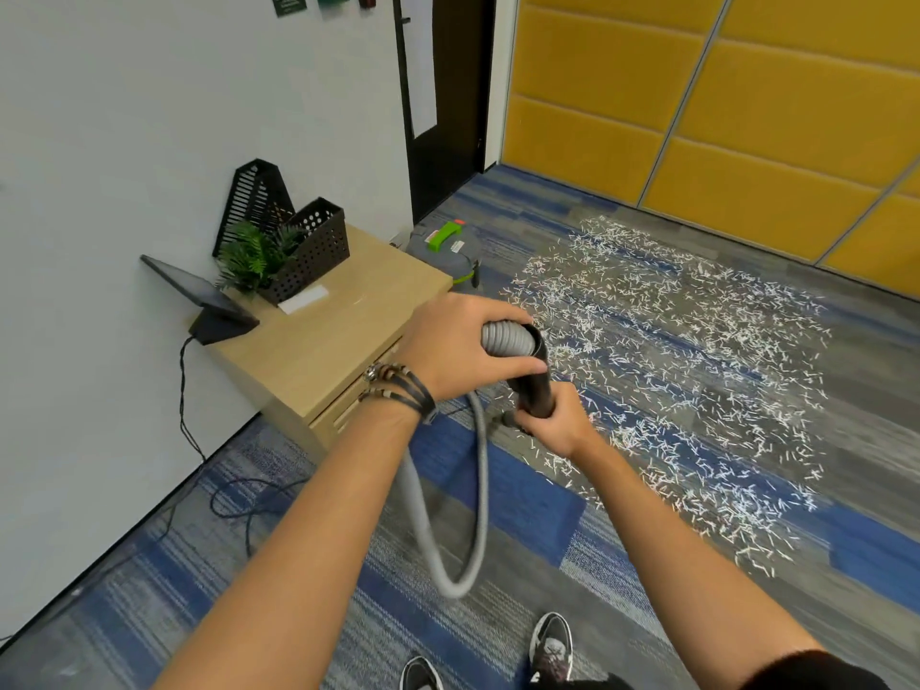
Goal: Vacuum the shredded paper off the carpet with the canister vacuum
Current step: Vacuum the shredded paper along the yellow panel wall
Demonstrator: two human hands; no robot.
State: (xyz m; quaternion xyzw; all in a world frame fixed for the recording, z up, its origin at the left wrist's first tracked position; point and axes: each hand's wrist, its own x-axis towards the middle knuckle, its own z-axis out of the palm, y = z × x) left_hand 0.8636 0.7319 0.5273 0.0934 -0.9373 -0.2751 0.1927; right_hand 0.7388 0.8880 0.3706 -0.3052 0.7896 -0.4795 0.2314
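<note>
Hose end (504,339) within left fingers (515,365), tube (536,390) within right fingers (565,396)

Both bare arms reach out in front, the left hand (460,348) curled over the end of the grey hose (503,338) and the right hand (552,425) just below it, wrapped tight around the black tube (535,390).

Just left of the left grip (463,351) stands a wooden bench (323,341) bearing black mesh organizers (313,241), a small plant (249,259) and a tablet (186,286); yellow wall panels (747,117) rise beyond it.
</note>
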